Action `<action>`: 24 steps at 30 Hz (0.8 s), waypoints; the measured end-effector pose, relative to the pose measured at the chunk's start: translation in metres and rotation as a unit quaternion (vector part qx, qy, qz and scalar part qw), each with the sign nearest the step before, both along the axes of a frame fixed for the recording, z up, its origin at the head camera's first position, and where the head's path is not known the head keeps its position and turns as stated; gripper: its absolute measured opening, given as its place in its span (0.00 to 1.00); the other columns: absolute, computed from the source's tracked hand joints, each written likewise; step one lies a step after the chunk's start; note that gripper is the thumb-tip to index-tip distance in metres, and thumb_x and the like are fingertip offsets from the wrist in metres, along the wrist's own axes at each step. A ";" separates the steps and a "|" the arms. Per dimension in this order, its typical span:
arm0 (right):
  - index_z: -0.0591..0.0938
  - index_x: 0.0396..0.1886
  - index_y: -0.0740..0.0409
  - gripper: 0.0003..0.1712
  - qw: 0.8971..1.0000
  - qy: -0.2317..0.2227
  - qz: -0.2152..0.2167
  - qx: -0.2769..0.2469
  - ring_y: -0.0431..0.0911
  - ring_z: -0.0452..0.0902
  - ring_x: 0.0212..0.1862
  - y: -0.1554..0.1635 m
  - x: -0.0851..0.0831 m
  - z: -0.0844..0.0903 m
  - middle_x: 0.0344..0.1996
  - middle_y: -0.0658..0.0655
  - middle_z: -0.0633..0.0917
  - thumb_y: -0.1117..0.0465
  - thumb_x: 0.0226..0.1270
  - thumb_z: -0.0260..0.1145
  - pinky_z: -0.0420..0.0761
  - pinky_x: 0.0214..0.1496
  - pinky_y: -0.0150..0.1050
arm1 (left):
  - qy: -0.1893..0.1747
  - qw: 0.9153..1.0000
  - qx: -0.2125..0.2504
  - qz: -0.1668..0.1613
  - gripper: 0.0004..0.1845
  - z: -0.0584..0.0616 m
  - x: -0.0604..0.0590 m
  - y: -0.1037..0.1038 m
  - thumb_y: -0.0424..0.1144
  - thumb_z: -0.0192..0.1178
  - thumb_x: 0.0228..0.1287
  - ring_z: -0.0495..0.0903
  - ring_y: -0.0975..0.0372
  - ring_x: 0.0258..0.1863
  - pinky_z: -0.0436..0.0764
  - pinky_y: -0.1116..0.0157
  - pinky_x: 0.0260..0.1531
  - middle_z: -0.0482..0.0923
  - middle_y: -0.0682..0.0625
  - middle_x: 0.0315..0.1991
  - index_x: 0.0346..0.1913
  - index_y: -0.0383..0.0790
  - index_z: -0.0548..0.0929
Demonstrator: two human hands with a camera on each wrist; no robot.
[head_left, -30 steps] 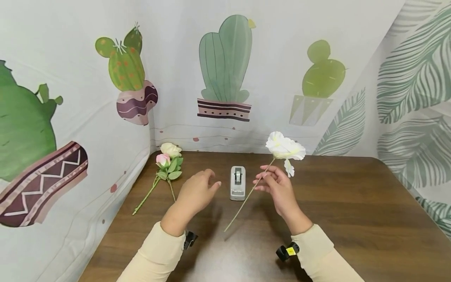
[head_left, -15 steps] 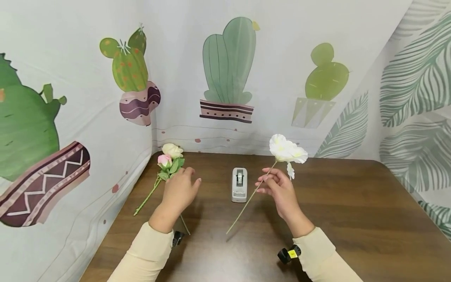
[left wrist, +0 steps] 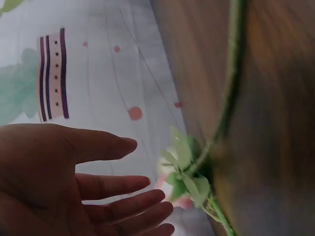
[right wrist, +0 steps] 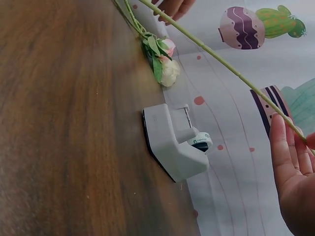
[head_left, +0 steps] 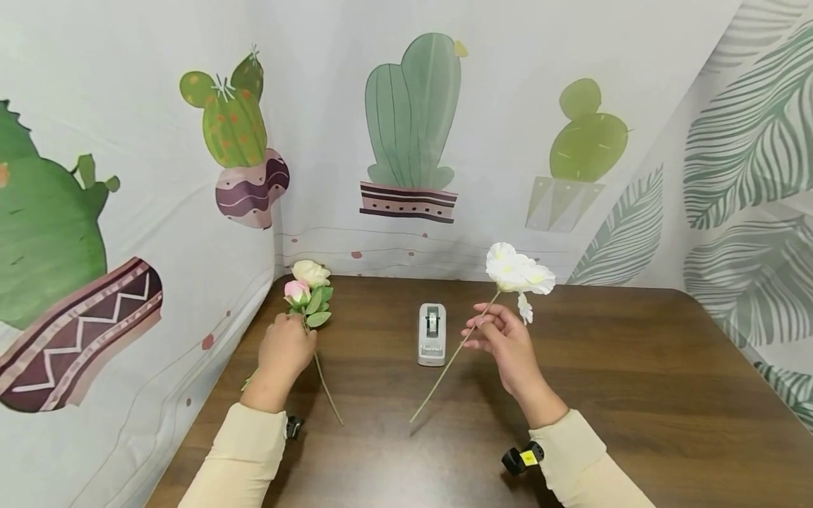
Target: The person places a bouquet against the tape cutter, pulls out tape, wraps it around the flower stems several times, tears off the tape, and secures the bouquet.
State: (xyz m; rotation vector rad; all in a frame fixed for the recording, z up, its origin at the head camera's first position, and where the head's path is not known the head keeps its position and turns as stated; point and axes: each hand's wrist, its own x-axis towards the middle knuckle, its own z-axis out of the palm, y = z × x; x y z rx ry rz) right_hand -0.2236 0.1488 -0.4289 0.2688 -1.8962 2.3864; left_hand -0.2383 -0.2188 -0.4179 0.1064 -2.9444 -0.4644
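Note:
My right hand (head_left: 508,346) pinches the thin stem of a white artificial flower (head_left: 517,274), its bloom up and its stem slanting down left. In the right wrist view that stem (right wrist: 216,56) runs across the upper right. My left hand (head_left: 286,351) reaches over the stems of a pink rose (head_left: 296,291) and a cream rose (head_left: 312,272) at the table's back left. In the left wrist view its fingers (left wrist: 118,187) are straight and apart, close to the green leaves (left wrist: 184,152). Part of the stems is hidden beneath that hand.
A white tape dispenser (head_left: 432,356) stands between the hands on the brown wooden table (head_left: 635,374). Behind and to the left hangs a white cloth (head_left: 324,106) printed with cacti.
The left hand has moved left, from beside the tape dispenser to over the rose stems. The right hand stays in place with the white flower.

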 end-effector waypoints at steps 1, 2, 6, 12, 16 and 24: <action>0.73 0.56 0.65 0.14 1.000 0.001 0.001 0.001 0.46 0.87 0.38 0.000 0.000 0.000 0.38 0.62 0.83 0.71 0.73 0.56 0.89 0.42 0.43 | -0.009 1.000 0.002 0.005 0.23 -0.002 0.000 -0.003 0.38 0.56 0.68 0.78 0.30 0.49 0.78 0.37 0.47 0.75 0.22 0.51 0.57 0.21 0.78; 0.73 0.56 0.65 0.14 1.000 0.001 0.002 0.002 0.46 0.87 0.38 0.000 0.000 0.000 0.38 0.61 0.83 0.71 0.73 0.56 0.89 0.42 0.43 | -0.017 1.000 0.004 0.008 0.22 -0.004 0.000 -0.006 0.38 0.55 0.68 0.77 0.31 0.49 0.78 0.37 0.47 0.74 0.22 0.51 0.56 0.21 0.78; 0.73 0.56 0.65 0.14 1.000 0.005 0.005 0.003 0.45 0.87 0.38 0.000 -0.001 -0.001 0.37 0.57 0.84 0.70 0.73 0.56 0.89 0.42 0.43 | -0.045 0.999 0.003 0.013 0.20 -0.011 -0.002 -0.016 0.36 0.52 0.64 0.76 0.31 0.49 0.78 0.37 0.46 0.73 0.23 0.49 0.51 0.21 0.80; 0.74 0.55 0.65 0.13 1.000 0.005 0.005 0.004 0.47 0.87 0.38 0.000 -0.001 0.000 0.38 0.60 0.84 0.70 0.74 0.57 0.89 0.41 0.42 | -0.104 0.994 0.018 0.026 0.23 -0.016 -0.005 -0.029 0.36 0.50 0.65 0.71 0.29 0.53 0.77 0.36 0.47 0.68 0.20 0.53 0.56 0.18 0.76; 0.73 0.56 0.65 0.13 1.000 0.005 0.007 0.006 0.47 0.87 0.38 0.001 0.000 -0.001 0.38 0.59 0.84 0.70 0.74 0.57 0.89 0.41 0.42 | -0.119 0.992 0.028 0.039 0.25 -0.021 -0.007 -0.039 0.36 0.49 0.68 0.70 0.27 0.55 0.76 0.35 0.47 0.66 0.19 0.55 0.61 0.18 0.71; 0.73 0.56 0.65 0.14 1.000 0.002 0.006 0.008 0.49 0.87 0.40 0.002 -0.001 -0.003 0.36 0.54 0.84 0.69 0.74 0.57 0.89 0.42 0.43 | -0.132 0.990 0.013 0.050 0.21 -0.024 -0.009 -0.055 0.32 0.47 0.67 0.74 0.27 0.50 0.78 0.35 0.44 0.70 0.17 0.51 0.54 0.17 0.76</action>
